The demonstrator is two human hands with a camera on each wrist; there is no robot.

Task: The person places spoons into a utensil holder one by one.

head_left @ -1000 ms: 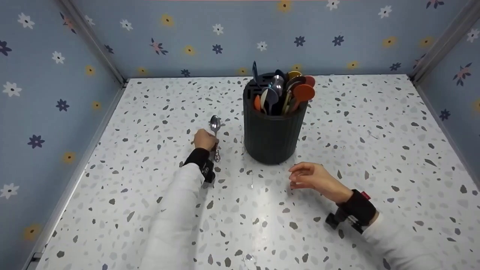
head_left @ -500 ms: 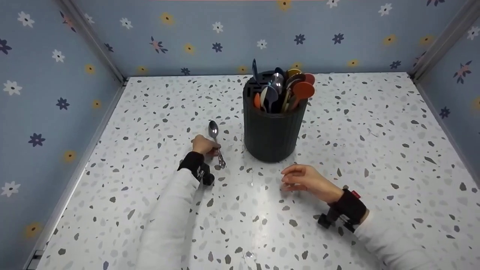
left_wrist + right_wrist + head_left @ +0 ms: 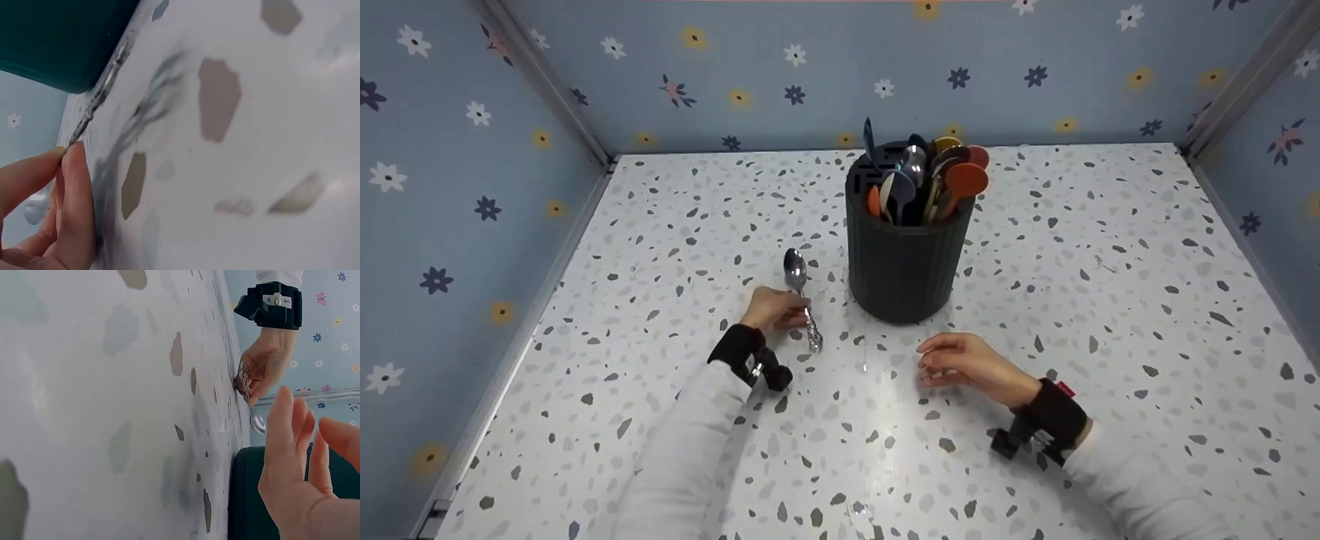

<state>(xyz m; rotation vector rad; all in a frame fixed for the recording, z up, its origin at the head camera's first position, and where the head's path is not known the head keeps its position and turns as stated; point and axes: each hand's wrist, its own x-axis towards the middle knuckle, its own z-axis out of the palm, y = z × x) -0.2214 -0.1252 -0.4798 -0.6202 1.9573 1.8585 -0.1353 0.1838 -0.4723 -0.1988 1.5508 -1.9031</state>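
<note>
A metal spoon [image 3: 801,295] lies on the speckled tabletop [image 3: 1110,315], left of a dark ribbed holder [image 3: 906,255] full of coloured and metal spoons. My left hand [image 3: 774,309] pinches the spoon's handle about halfway along; the left wrist view shows the fingertips [image 3: 70,160] closed on the handle [image 3: 101,95]. My right hand [image 3: 960,361] hovers just over the table in front of the holder, fingers loosely curved [image 3: 298,439], holding nothing. In the right wrist view the left hand [image 3: 264,371] and the holder [image 3: 281,495] are visible.
Blue flowered walls [image 3: 810,67] close the table at the back and on both sides. The holder stands near the table's middle, towards the back. Bare tabletop lies to the right and in front of my hands.
My left hand has drawn the spoon nearer to me and to the right, turning its handle end rightward. My right hand has drifted a little left and nearer.
</note>
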